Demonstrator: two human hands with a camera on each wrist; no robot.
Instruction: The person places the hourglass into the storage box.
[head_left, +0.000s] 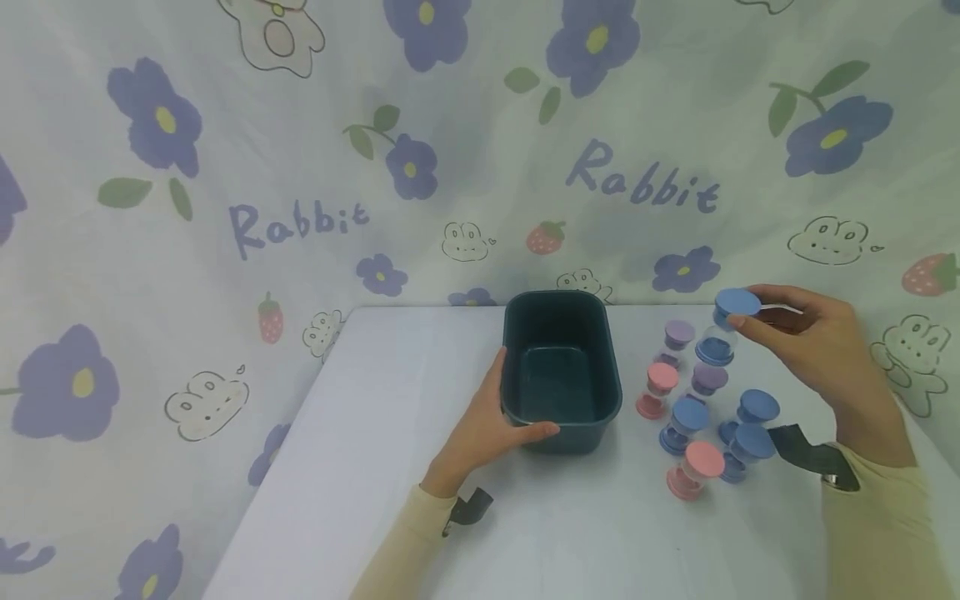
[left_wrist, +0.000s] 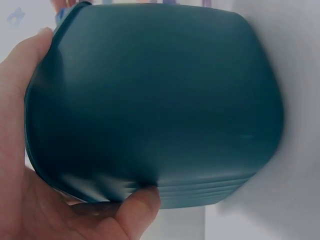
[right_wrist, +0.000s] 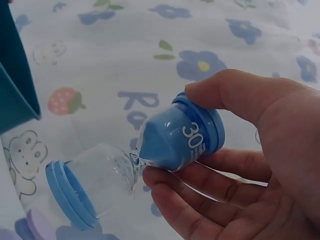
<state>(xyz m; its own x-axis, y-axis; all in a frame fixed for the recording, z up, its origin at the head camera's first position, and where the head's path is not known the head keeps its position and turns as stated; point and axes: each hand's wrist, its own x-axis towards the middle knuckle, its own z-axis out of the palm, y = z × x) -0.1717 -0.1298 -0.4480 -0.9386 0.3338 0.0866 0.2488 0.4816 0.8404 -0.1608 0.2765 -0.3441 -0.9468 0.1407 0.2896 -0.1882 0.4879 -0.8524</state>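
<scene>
My right hand [head_left: 813,333] pinches a blue sand timer [right_wrist: 170,140] by its upper cap, between thumb and fingers. It is marked 30, has clear bulbs, and its blue sand sits in the bulb near the hand. In the head view the timer is raised above the table's right side. My left hand [head_left: 483,425] grips the near left corner of a dark teal bin [head_left: 613,379], thumb over the front rim and fingers along the left wall. No thing shows inside the bin.
Right of the bin stand several more sand timers: pink ones [head_left: 703,460] [head_left: 662,379], purple ones [head_left: 679,335] [head_left: 709,379] and blue ones [head_left: 690,414]. A white table [head_left: 360,400] carries everything. Behind it hangs a cloth [head_left: 465,100] printed with flowers and rabbits.
</scene>
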